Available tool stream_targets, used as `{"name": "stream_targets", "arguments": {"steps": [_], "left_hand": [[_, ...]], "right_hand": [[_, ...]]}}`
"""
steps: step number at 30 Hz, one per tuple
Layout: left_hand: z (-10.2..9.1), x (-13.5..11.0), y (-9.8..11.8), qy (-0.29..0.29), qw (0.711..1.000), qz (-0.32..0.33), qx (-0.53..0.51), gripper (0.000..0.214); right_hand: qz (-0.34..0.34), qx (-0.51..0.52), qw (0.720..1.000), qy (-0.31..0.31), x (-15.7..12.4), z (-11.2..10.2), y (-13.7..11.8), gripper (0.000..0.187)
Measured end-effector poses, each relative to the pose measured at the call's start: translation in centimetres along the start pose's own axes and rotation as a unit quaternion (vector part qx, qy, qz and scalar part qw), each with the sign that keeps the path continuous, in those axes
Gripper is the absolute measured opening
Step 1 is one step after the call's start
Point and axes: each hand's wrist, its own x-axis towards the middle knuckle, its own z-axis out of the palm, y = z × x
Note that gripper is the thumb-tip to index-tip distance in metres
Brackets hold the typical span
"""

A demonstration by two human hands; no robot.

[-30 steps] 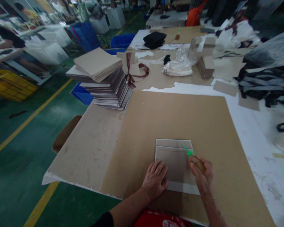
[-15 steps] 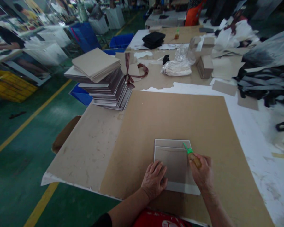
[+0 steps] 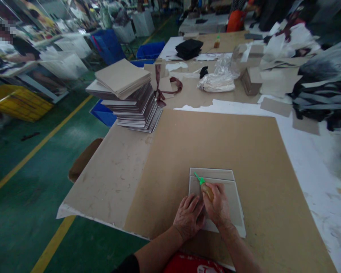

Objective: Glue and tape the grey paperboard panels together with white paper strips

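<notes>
A flat grey-beige board (image 3: 230, 195) with pale edges lies before me, with a line across it near its far edge. My left hand (image 3: 189, 217) rests on its left side, fingers stretched out and lying flat. My right hand (image 3: 218, 204) is wrapped round a glue bottle (image 3: 208, 191), amber in body with a green pointed nozzle. The nozzle tip is over the strip at the board's far left corner; I cannot tell whether it touches. The lower part of the bottle is hidden in my palm.
A tall, uneven stack of boards (image 3: 136, 110) stands at the table's left edge. Farther back lie a brown strap (image 3: 174, 85), a plastic-wrapped white bundle (image 3: 217, 81) and black folded cloth (image 3: 189, 48). Black-and-grey straps (image 3: 324, 98) are heaped at right. A person (image 3: 24, 49) sits far left.
My right hand has carried the glue bottle leftward along the board's far strip, from the right end to the left end. My left hand stays on the board. The view has shifted slightly.
</notes>
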Motion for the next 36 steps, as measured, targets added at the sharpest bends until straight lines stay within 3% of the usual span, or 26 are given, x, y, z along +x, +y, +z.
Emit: {"name": "stream_targets", "arguments": {"steps": [9, 17, 20, 23, 31, 36], "left_hand": [[-0.1, -0.2, -0.1, -0.002, 1.000, -0.002, -0.010, 0.052], [-0.2, 0.2, 0.0, -0.006, 1.000, -0.001, -0.006, 0.054], [-0.5, 0.3, 0.1, -0.007, 1.000, -0.001, -0.003, 0.055], [-0.6, 0.2, 0.2, -0.007, 1.000, -0.001, 0.002, 0.054], [-1.2, 0.5, 0.3, 0.016, 1.000, 0.006, 0.020, 0.049], [-0.7, 0.2, -0.8, 0.073, 0.993, 0.046, 0.087, 0.048]], "right_hand": [[0.031, -0.033, 0.998, 0.038, 0.3, -2.9, 1.3, 0.033], [0.007, 0.009, 1.000, -0.012, 0.2, 0.9, -0.8, 0.029], [0.015, 0.025, 1.000, -0.009, 0.3, 1.3, -0.8, 0.028], [0.041, 0.032, 0.999, 0.011, 0.2, 0.0, 0.2, 0.029], [0.198, 0.057, 0.970, 0.133, -0.2, -6.5, 4.8, 0.042], [0.259, 0.215, 0.930, 0.151, -0.3, -6.1, 3.1, 0.038]]}}
